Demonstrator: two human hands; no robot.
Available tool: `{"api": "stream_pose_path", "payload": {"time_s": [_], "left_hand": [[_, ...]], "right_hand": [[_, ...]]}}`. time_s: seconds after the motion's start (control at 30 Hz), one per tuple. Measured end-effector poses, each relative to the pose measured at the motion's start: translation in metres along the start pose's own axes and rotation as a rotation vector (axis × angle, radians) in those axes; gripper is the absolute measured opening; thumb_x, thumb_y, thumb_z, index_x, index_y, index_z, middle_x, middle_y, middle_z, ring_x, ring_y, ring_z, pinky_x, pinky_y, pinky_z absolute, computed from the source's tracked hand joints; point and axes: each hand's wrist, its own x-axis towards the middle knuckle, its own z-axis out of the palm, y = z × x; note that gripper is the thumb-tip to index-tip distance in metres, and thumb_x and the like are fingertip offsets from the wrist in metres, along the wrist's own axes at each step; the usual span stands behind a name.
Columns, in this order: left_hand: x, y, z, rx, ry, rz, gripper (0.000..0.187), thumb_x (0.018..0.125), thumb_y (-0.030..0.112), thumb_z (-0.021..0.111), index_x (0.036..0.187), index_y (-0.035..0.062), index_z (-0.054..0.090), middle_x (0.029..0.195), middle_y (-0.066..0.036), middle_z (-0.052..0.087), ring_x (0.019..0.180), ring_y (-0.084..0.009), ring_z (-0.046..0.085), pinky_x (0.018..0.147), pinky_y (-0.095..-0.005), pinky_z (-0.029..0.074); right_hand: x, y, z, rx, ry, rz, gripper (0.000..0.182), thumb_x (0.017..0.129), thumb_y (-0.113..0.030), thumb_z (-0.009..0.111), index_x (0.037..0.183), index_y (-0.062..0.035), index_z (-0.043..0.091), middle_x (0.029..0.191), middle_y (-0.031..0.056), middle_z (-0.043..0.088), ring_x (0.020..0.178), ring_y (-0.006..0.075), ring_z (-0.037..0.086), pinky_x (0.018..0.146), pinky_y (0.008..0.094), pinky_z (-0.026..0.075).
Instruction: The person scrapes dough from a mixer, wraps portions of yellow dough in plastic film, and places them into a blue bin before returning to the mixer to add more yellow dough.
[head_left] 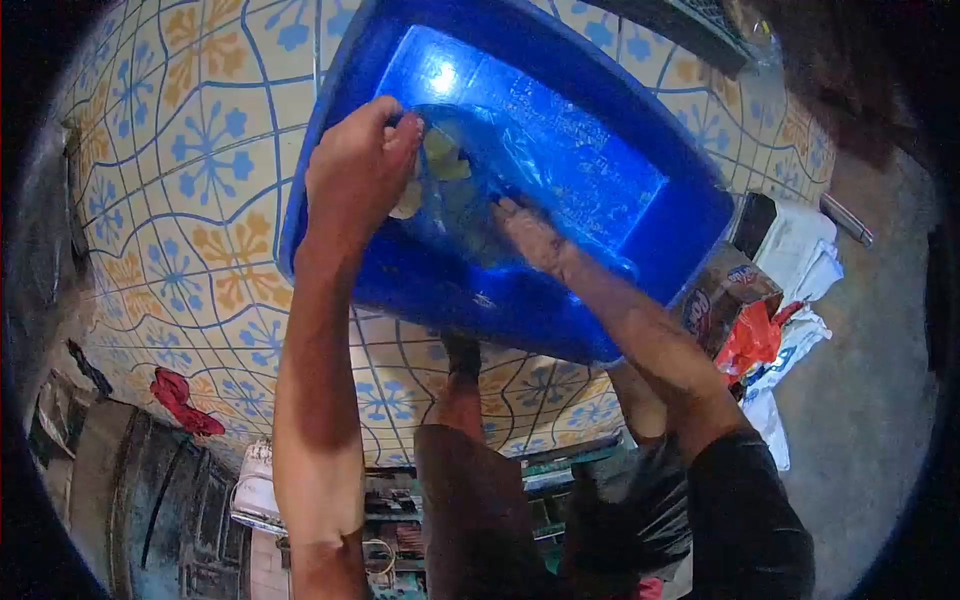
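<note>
A large blue plastic tub (pixel 330 235) takes up the upper middle of the head view. Inside it lies a clear plastic bag (pixel 465 225) with pale yellowish pieces (pixel 446 160) showing through. My left hand (pixel 362 160) is closed at the tub's left side, its thumb and fingers pinching the upper edge of the bag. On the bag's right side, my right hand (pixel 532 238) reaches in with its fingers stretched out and its fingertips at the plastic. Small whitish bits (pixel 590 135) are scattered over the tub's floor.
Patterned tiles (pixel 210 145) run under and around the tub. To the right stand a cardboard box (pixel 725 295), a red plastic bag (pixel 750 340) and white bags (pixel 770 405). A dark red cloth (pixel 183 402) lies at lower left. My legs are just below the tub.
</note>
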Motion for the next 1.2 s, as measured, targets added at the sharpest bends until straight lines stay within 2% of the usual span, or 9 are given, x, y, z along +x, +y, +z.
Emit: {"api": "stream_pose_path", "payload": {"time_s": [0.03, 0.07, 0.17, 0.27, 0.6, 0.8, 0.9, 1.13, 1.2], "left_hand": [[0.000, 0.000, 0.000, -0.011, -0.005, 0.024, 0.021, 0.090, 0.023, 0.057, 0.093, 0.0023, 0.061, 0.076, -0.017, 0.063, 0.069, -0.0317, 0.061, 0.065, -0.0389, 0.047], [-0.001, 0.000, 0.000, -0.019, -0.010, 0.047, 0.020, 0.090, 0.022, 0.057, 0.092, 0.0024, 0.060, 0.075, -0.016, 0.063, 0.069, -0.0307, 0.061, 0.064, -0.0387, 0.047], [-0.007, 0.000, 0.002, 0.022, 0.009, 0.081, 0.018, 0.089, 0.021, 0.059, 0.089, 0.0024, 0.059, 0.073, -0.015, 0.063, 0.065, -0.0266, 0.061, 0.062, -0.0378, 0.046], [-0.008, 0.000, -0.005, 0.045, -0.137, -0.074, 0.022, 0.084, 0.029, 0.063, 0.092, 0.0081, 0.063, 0.084, -0.018, 0.067, 0.082, -0.0394, 0.062, 0.070, -0.0456, 0.048], [-0.009, -0.013, 0.018, 0.230, -0.141, -0.007, 0.021, 0.079, 0.025, 0.067, 0.091, 0.0086, 0.063, 0.086, -0.017, 0.067, 0.083, -0.0381, 0.064, 0.070, -0.0483, 0.049], [-0.012, -0.018, 0.047, 0.263, -0.159, -0.113, 0.025, 0.077, 0.026, 0.066, 0.096, 0.0094, 0.065, 0.089, -0.018, 0.067, 0.084, -0.0382, 0.064, 0.071, -0.0484, 0.050], [-0.026, -0.017, 0.049, 0.243, -0.282, -0.127, 0.027, 0.077, 0.028, 0.064, 0.096, 0.0090, 0.065, 0.089, -0.018, 0.067, 0.085, -0.0376, 0.064, 0.072, -0.0473, 0.051], [-0.046, -0.015, 0.036, 0.179, -0.344, -0.010, 0.030, 0.081, 0.026, 0.065, 0.102, 0.0052, 0.064, 0.092, -0.018, 0.066, 0.087, -0.0373, 0.064, 0.072, -0.0442, 0.049], [-0.043, -0.021, 0.030, 0.181, -0.276, 0.092, 0.028, 0.083, 0.021, 0.065, 0.106, 0.0043, 0.063, 0.091, -0.017, 0.067, 0.084, -0.0335, 0.066, 0.071, -0.0403, 0.050]], "right_hand": [[-0.010, 0.002, 0.056, -0.135, 0.358, -0.078, 0.044, 0.083, -0.013, 0.053, 0.126, -0.0062, 0.051, 0.101, 0.0170, 0.059, 0.082, 0.0273, 0.062, 0.073, 0.0366, 0.052], [-0.007, 0.000, 0.086, -0.166, 0.357, -0.063, 0.042, 0.084, -0.013, 0.053, 0.125, -0.0066, 0.052, 0.100, 0.0169, 0.059, 0.080, 0.0277, 0.062, 0.073, 0.0362, 0.052], [0.002, -0.009, 0.086, -0.258, -0.189, -0.123, 0.036, 0.088, -0.009, 0.050, 0.122, -0.0157, 0.060, 0.120, 0.0122, 0.060, 0.106, 0.0275, 0.059, 0.088, 0.0402, 0.049], [0.016, 0.011, 0.009, 0.819, -0.137, 0.212, 0.041, 0.078, -0.011, 0.064, 0.119, -0.0106, 0.060, 0.120, 0.0158, 0.062, 0.100, 0.0295, 0.063, 0.088, 0.0398, 0.049], [-0.049, 0.021, -0.104, 1.562, -0.108, 0.320, 0.072, 0.063, -0.008, 0.079, 0.128, -0.0054, 0.048, 0.117, 0.0075, 0.058, 0.113, 0.0207, 0.052, 0.097, 0.0349, 0.042], [-0.097, 0.004, -0.172, 1.611, -0.074, 0.186, 0.078, 0.060, -0.006, 0.080, 0.131, -0.0063, 0.046, 0.119, 0.0050, 0.058, 0.113, 0.0175, 0.052, 0.098, 0.0342, 0.041], [-0.114, -0.003, -0.177, 2.066, 0.294, 0.458, 0.076, 0.062, -0.005, 0.077, 0.132, -0.0054, 0.046, 0.120, 0.0049, 0.057, 0.113, 0.0179, 0.053, 0.099, 0.0345, 0.041], [-0.026, 0.045, -0.126, 0.885, 0.859, 0.980, 0.059, 0.069, -0.023, 0.074, 0.118, -0.0038, 0.049, 0.102, 0.0179, 0.063, 0.094, 0.0353, 0.062, 0.083, 0.0396, 0.049], [-0.009, 0.064, -0.100, 0.671, 0.825, 0.767, 0.060, 0.070, -0.022, 0.075, 0.121, -0.0055, 0.048, 0.114, 0.0201, 0.058, 0.101, 0.0376, 0.057, 0.088, 0.0420, 0.046]]}}
